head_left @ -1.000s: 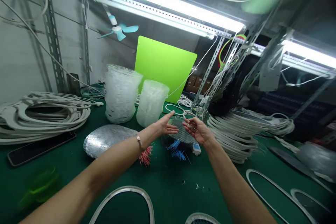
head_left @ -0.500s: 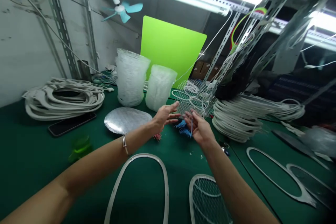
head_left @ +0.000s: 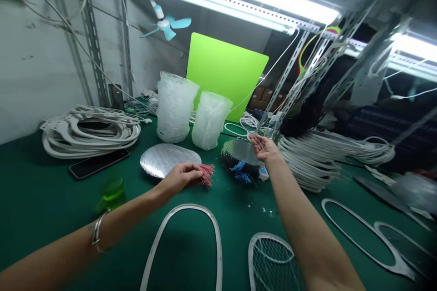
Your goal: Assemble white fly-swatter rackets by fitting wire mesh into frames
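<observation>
My left hand point(head_left: 180, 178) is closed at the near end of a bundle of red wires point(head_left: 206, 173), which fan out from its fingers. It lies beside a perforated silver mesh disc point(head_left: 167, 160). My right hand point(head_left: 262, 148) is raised at the far side, fingertips pinched together, just above a dark mesh disc point(head_left: 241, 152). Short blue wires point(head_left: 241, 173) lie under that disc's front edge. Anything thin in the right fingers is too small to make out.
Clear stacked plastic shells point(head_left: 175, 107) stand behind the hands. Coils of white frames point(head_left: 90, 132) lie left and right. Oval racket frames point(head_left: 180, 250) lie near me. A phone point(head_left: 99, 163) lies on the green mat point(head_left: 44, 182).
My hands have moved apart. The left hand has dropped to the red wires and closed on them, while the right hand has moved up and away to the far right.
</observation>
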`<state>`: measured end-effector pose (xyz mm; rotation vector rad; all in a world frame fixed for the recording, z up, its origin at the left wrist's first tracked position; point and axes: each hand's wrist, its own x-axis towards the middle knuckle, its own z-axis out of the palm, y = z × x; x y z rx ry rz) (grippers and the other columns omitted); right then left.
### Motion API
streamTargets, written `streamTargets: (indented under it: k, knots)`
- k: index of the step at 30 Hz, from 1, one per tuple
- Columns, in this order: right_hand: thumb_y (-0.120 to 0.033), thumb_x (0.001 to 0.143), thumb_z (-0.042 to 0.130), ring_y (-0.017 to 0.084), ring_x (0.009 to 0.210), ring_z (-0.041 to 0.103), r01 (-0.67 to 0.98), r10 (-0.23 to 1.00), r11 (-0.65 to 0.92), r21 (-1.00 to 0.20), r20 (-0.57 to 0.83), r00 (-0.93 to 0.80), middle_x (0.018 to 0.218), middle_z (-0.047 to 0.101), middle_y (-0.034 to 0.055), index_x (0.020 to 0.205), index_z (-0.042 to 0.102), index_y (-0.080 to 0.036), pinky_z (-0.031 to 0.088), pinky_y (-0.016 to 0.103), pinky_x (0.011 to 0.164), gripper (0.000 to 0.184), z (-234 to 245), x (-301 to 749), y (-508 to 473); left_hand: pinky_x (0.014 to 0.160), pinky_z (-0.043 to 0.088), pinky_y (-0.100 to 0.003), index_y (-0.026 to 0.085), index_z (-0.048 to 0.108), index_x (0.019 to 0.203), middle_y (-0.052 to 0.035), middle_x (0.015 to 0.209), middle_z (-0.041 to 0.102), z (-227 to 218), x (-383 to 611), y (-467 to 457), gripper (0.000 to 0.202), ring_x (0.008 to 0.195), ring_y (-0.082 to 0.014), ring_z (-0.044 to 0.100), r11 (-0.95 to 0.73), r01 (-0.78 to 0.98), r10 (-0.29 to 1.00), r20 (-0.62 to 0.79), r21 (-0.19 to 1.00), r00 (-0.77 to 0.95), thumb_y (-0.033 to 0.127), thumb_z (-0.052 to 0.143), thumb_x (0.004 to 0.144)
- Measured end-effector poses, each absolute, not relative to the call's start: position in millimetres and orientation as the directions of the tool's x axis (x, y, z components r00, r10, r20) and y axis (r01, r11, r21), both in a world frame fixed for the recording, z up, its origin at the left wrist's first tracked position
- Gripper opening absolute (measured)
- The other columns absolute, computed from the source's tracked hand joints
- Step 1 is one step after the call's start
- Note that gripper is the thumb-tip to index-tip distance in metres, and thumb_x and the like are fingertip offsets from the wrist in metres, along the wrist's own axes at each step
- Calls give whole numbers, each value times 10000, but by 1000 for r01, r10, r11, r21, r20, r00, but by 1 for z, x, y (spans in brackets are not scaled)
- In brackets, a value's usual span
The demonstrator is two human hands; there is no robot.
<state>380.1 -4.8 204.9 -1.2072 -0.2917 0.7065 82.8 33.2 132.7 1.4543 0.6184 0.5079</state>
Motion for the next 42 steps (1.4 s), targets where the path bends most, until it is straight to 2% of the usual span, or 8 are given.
streamTargets:
  k: [3,6,8,11,14,20,27,42]
  knots:
    - [-237,920,573,139,842,657,-376,623,231,-897,-160,765,1045,663,47,1089,611,-151,569,282,708,193,214,361,-25,886,501,-386,195,662,1036,-94,1137,669,121,49,11,400,1082,-276,607,-206,202,561,-54,957,826,540,549,868]
    - [-105,883,541,96,805,688,-417,627,228,-880,-195,754,960,723,25,1004,665,-163,558,145,667,183,209,320,-74,1087,307,-579,332,450,1397,-61,1553,289,91,4,-18,703,1401,-398,263,-544,312,394,-91,779,914,674,573,796]
    - [-115,852,575,124,846,704,-439,627,176,-881,-243,740,1023,732,36,1061,677,-188,565,140,655,244,191,282,-119,1118,145,-656,361,216,1507,-42,1608,19,64,-24,-39,978,1436,-448,38,-709,321,344,-89,629,935,755,606,702]
    - [-291,749,747,221,916,708,-456,645,-65,-888,-386,660,1137,709,44,1250,598,-293,602,248,662,523,146,221,-187,1134,107,-642,291,51,1537,-81,1596,-81,29,-53,-66,1127,1432,-455,-15,-801,338,353,-67,495,933,818,552,677]
    - [-432,642,826,244,860,718,-544,619,-272,-794,-577,533,1037,741,78,1294,556,-255,584,291,676,728,99,168,-228,1160,112,-589,234,29,1541,-105,1594,-63,13,-58,-79,1131,1440,-435,16,-829,360,393,-12,429,920,822,511,705]
    - [-475,607,829,211,791,721,-617,603,-331,-714,-663,444,940,755,97,1240,578,-183,533,279,703,741,57,117,-234,1178,93,-562,228,77,1542,-92,1599,81,39,-56,-67,1079,1452,-383,84,-815,380,451,66,438,890,781,535,736]
    - [-464,562,860,211,767,719,-663,594,-315,-679,-686,421,911,753,114,1223,591,-116,544,275,707,795,50,99,-219,1125,327,-504,263,454,1336,-55,1506,376,67,-74,-51,494,1411,-297,299,-576,482,753,199,659,627,518,501,915]
    - [-407,536,879,238,808,727,-711,543,-344,-613,-748,382,921,753,135,1192,557,-85,569,282,704,798,38,102,-203,1004,477,-385,213,650,1082,-65,1224,644,60,-49,-50,269,1205,-237,557,-626,339,604,161,703,780,397,547,914]
